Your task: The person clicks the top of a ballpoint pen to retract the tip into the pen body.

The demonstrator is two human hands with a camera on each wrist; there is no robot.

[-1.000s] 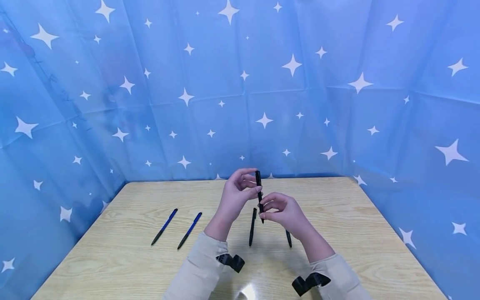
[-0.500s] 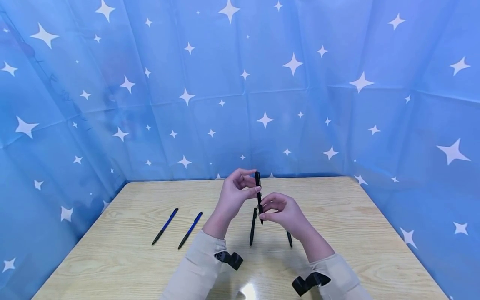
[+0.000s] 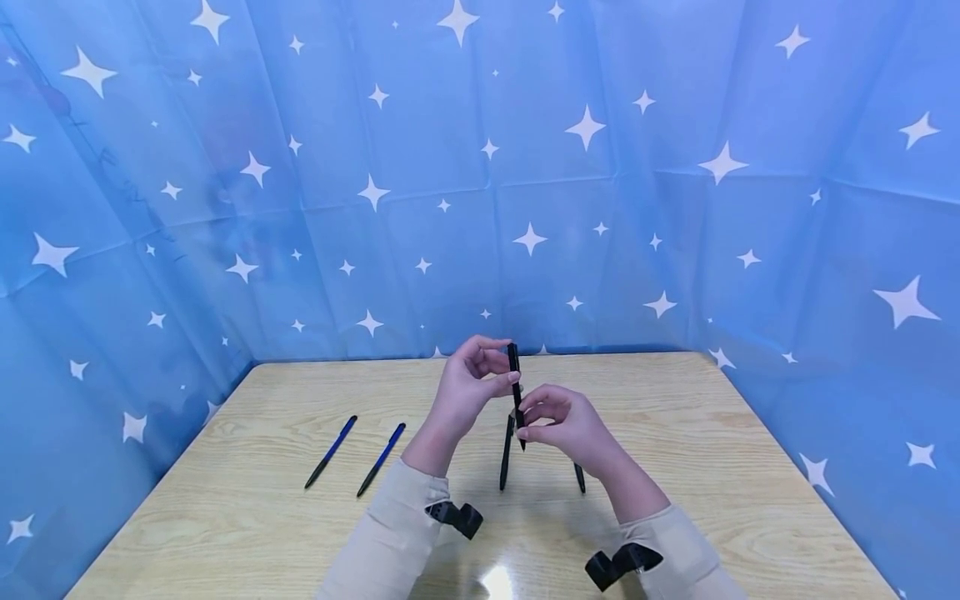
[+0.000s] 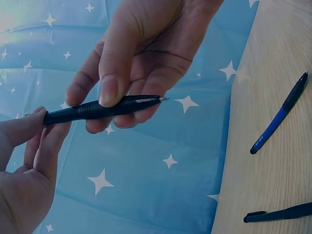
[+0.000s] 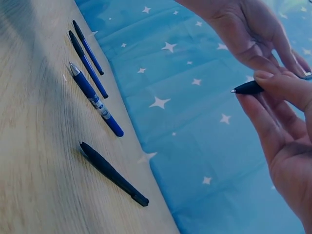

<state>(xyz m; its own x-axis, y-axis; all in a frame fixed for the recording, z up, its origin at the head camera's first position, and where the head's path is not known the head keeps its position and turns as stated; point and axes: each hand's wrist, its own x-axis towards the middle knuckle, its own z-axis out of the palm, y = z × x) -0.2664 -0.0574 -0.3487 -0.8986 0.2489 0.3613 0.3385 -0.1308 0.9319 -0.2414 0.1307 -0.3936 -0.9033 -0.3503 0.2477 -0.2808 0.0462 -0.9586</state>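
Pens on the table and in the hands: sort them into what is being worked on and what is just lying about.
In hand:
- black pen, held upright between both hands
- left hand, pinching its upper part
- right hand, pinching its lower end

Lying about on the table:
- two blue pens on the left
- black pen on the table
- another pen, partly hidden by the right hand

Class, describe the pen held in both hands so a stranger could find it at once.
Start at the wooden table, then find the left hand and right hand above its middle. Between them stands a black pen, the only pen lifted off the table.
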